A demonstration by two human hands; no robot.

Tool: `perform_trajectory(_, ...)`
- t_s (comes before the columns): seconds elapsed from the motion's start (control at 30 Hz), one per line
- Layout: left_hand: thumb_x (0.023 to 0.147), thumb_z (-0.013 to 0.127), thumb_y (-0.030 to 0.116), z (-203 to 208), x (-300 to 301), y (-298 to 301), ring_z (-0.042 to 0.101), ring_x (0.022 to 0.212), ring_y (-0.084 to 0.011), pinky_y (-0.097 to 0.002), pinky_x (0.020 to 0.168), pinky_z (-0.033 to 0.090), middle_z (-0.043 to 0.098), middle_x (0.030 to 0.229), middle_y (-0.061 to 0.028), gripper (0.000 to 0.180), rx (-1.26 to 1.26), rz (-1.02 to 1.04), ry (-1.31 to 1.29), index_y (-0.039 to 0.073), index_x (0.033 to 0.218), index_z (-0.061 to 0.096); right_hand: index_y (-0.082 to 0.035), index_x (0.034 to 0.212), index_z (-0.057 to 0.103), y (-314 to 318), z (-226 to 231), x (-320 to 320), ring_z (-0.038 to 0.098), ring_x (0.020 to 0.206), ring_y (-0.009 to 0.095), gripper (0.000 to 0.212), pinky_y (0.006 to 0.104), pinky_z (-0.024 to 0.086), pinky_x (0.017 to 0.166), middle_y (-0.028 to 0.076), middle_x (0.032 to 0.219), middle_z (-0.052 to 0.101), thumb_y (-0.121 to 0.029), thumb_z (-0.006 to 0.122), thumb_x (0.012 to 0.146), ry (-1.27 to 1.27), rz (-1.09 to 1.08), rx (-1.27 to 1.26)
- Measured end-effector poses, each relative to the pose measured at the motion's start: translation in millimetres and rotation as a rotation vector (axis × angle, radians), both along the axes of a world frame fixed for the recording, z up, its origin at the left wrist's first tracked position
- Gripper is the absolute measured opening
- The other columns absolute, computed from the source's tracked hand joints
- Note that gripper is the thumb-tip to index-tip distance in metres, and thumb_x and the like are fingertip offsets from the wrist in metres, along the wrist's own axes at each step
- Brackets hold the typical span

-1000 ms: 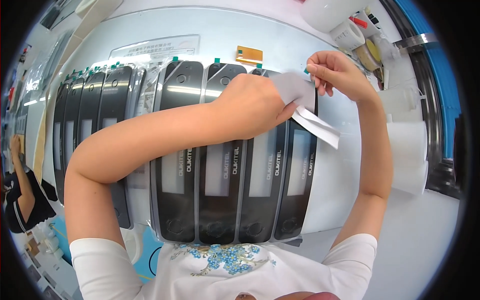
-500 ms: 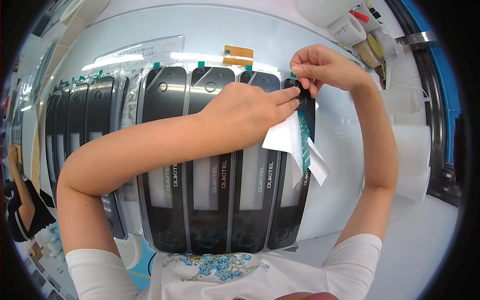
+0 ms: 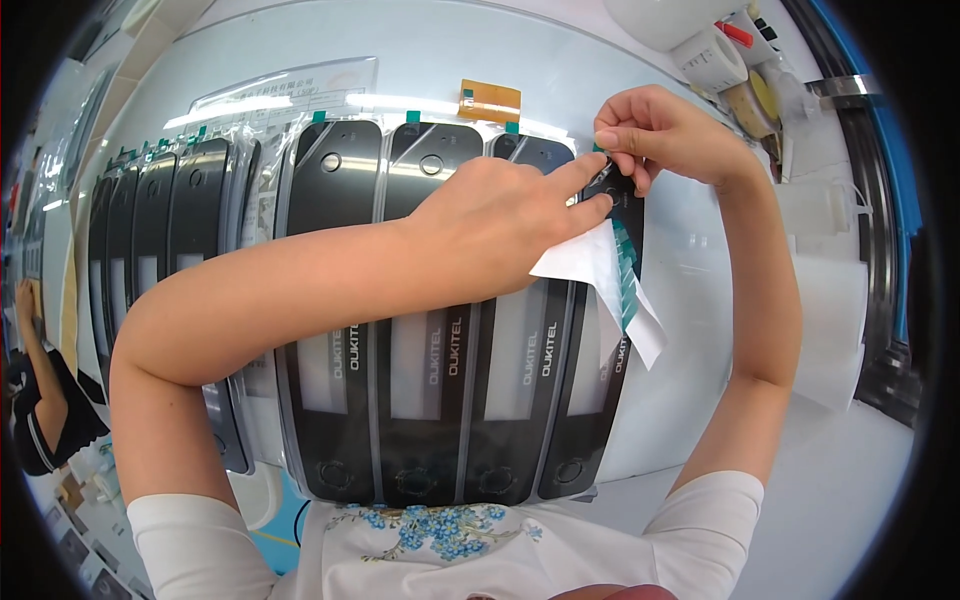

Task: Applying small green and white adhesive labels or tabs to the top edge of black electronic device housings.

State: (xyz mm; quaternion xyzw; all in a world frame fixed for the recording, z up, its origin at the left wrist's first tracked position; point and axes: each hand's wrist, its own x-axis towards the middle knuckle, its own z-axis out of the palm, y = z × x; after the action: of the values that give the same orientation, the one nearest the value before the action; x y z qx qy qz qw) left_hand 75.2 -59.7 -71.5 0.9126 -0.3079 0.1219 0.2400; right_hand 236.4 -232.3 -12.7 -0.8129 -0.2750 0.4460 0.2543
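Observation:
Several long black panels [image 3: 430, 455] with pale windows lie side by side before me. My left hand [image 3: 500, 215] reaches across them to the rightmost panel [image 3: 575, 440]. Its two foremost fingers are stretched onto that panel's top end. White paper [image 3: 578, 258] carrying a strip of green tabs [image 3: 625, 285] hangs from its curled lower fingers, over the panel. At the same panel's top edge, my right hand [image 3: 672, 135] is closed in a pinch on a small green tab [image 3: 598, 148], mostly hidden by the fingertips. Similar green tabs [image 3: 413, 117] stick up from the other panels' tops.
An amber film piece [image 3: 490, 100] lies beyond the panels, near a clear-covered printed sheet [image 3: 290, 95]. Another row of black panels [image 3: 155, 205] stands at left. Tape rolls [image 3: 710, 58] and a red marker [image 3: 735, 34] sit back right. A co-worker's arm [image 3: 45, 370] shows far left.
The scene has shifted slightly in view. Both hands stay at the rightmost panel's top end. My left foremost fingers have spread a little further apart on it.

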Motion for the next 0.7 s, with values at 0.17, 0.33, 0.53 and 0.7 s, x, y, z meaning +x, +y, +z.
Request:
perform_trajectory(0.17,0.069,0.071,0.007,-4,2,-1,0.067,0.069,-0.0261,-0.0376,0.056,0.054,0.053,0.132,-0.0190,0.047,0.064,0.002,-0.005,0.006,0.115,0.060,-0.004,0.093,0.059,-9,-1,-8,0.053,0.051,0.005,0.020,0.0201,0.047,0.050,-0.002,0.066,0.057,-0.024,0.060,0.096,0.010,-0.142,0.097)
perform_trajectory(0.33,0.079,0.069,0.017,-1,1,-3,0.067,0.070,-0.0274,-0.0380,0.058,0.055,0.056,0.123,-0.0146,0.034,-0.037,-0.003,-0.023,0.007,0.111,0.061,-0.005,0.100,0.059,-54,-2,-8,0.049,0.058,0.003,0.019,0.0198,0.045,0.050,-0.004,0.071,0.054,-0.024,0.057,0.097,-0.095,-0.354,0.278)
perform_trajectory(0.53,0.098,0.054,0.018,16,-7,6,0.057,0.075,-0.0213,-0.0308,0.070,0.046,0.054,0.105,-0.0077,0.020,-0.343,0.012,0.255,0.004,0.110,0.062,-0.009,0.100,0.061,-76,-9,-36,0.051,0.063,0.003,0.020,0.0199,0.044,0.051,-0.004,0.076,0.056,-0.028,0.055,0.098,-0.143,-0.389,0.065)
perform_trajectory(0.7,0.100,0.047,0.011,31,-62,31,0.054,0.090,-0.0101,-0.0261,0.081,0.043,0.057,0.109,-0.0060,0.020,-0.486,-0.029,0.466,-0.001,0.115,0.054,-0.009,0.092,0.060,-76,-15,-48,0.050,0.061,0.003,0.027,0.0200,0.042,0.049,-0.004,0.072,0.055,-0.034,0.053,0.099,-0.098,-0.414,0.097)
